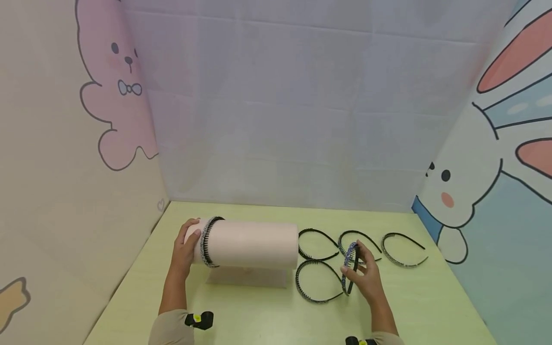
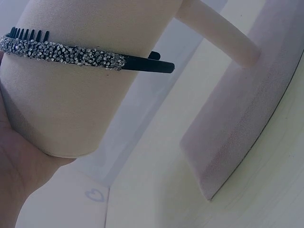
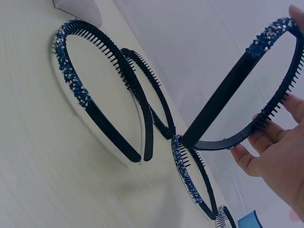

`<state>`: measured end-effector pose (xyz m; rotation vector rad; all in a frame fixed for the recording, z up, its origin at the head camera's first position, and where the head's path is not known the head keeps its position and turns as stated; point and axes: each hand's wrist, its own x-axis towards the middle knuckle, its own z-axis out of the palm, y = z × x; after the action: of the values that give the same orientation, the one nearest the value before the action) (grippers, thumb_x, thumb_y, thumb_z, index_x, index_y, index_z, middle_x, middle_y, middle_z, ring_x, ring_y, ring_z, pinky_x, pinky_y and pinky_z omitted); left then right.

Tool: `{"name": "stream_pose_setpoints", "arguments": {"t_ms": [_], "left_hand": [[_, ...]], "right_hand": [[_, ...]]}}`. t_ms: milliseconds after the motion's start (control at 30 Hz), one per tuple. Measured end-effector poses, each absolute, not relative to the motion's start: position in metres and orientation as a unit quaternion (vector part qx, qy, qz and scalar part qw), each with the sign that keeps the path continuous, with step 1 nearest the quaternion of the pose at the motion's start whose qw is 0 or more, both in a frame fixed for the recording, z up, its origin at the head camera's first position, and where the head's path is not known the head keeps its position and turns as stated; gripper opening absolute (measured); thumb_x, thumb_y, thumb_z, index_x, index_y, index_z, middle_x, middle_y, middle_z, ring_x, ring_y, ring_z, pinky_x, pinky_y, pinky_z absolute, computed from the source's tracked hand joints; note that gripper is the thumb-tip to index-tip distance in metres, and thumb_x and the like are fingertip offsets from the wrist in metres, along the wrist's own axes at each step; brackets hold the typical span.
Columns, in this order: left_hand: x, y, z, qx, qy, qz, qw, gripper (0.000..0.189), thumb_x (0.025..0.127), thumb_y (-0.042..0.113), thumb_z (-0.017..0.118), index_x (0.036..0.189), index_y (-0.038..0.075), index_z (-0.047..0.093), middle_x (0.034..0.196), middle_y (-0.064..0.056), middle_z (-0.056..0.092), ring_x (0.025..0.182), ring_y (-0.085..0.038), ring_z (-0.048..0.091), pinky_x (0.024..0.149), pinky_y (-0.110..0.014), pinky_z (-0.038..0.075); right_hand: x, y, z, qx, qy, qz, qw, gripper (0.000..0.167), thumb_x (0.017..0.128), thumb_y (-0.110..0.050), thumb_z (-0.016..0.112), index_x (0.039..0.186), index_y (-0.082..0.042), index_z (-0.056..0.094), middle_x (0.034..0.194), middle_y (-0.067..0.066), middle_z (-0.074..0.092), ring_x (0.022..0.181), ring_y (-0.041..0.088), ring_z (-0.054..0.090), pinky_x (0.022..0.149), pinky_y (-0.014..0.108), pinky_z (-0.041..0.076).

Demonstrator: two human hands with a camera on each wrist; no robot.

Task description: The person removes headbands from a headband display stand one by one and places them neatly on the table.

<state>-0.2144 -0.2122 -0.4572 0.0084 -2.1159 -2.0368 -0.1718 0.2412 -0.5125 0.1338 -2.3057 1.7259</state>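
A pale pink padded headband display stand lies crosswise on the table, its roll raised on a flat base. My left hand grips the roll's left end, fingers over the top and thumb on the near side. Close beside that thumb, a black toothed headband with silver stones sits around the roll. To the right of the stand, my right hand holds up a black headband with blue and silver stones, thumb on one side and fingers on the other. Its tips point toward the camera in the right wrist view.
Several more headbands lie right of the stand: one behind, one nearer, one partly behind my right hand and one farthest right. A plain back sheet and cartoon-printed side sheets border the yellowish table.
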Motion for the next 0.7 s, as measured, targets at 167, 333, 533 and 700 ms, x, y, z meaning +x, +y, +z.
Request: {"name": "stream_pose_setpoints", "arguments": {"t_ms": [167, 333, 533, 700], "left_hand": [[-0.216, -0.214, -0.460, 0.000, -0.712, -0.696, 0.098, 0.031, 0.099, 0.015, 0.042, 0.129, 0.005, 0.040, 0.131, -0.002, 0.039, 0.097, -0.020, 0.047, 0.073, -0.029, 0.043], [-0.221, -0.218, -0.468, -0.005, -0.705, -0.702, 0.095, 0.031, 0.100, 0.014, 0.042, 0.130, 0.006, 0.040, 0.133, -0.003, 0.039, 0.099, -0.019, 0.047, 0.074, -0.029, 0.043], [-0.223, -0.219, -0.470, -0.004, -0.706, -0.701, 0.098, 0.030, 0.099, 0.013, 0.042, 0.128, 0.006, 0.041, 0.135, -0.003, 0.038, 0.100, -0.020, 0.046, 0.075, -0.029, 0.042], [-0.219, -0.215, -0.464, -0.007, -0.710, -0.696, 0.106, 0.030, 0.099, 0.013, 0.042, 0.128, 0.004, 0.041, 0.132, -0.003, 0.039, 0.099, -0.020, 0.046, 0.073, -0.029, 0.042]], "right_hand": [[-0.172, 0.242, -0.513, 0.048, -0.808, 0.573, 0.127, 0.080, 0.079, -0.006, 0.069, 0.145, -0.004, 0.025, 0.137, 0.024, 0.034, 0.121, 0.037, 0.032, 0.089, 0.053, 0.031], [-0.171, 0.247, -0.511, 0.045, -0.825, 0.551, 0.113, 0.082, 0.079, -0.011, 0.071, 0.146, -0.007, 0.025, 0.142, 0.025, 0.027, 0.125, 0.041, 0.029, 0.090, 0.056, 0.030], [-0.169, 0.255, -0.510, 0.028, -0.850, 0.519, 0.081, 0.084, 0.077, -0.020, 0.075, 0.146, -0.011, 0.027, 0.145, 0.023, 0.023, 0.126, 0.045, 0.027, 0.091, 0.059, 0.030], [-0.167, 0.262, -0.508, 0.016, -0.871, 0.488, 0.060, 0.086, 0.076, -0.026, 0.077, 0.146, -0.013, 0.028, 0.145, 0.024, 0.023, 0.121, 0.048, 0.031, 0.086, 0.062, 0.033]]}}
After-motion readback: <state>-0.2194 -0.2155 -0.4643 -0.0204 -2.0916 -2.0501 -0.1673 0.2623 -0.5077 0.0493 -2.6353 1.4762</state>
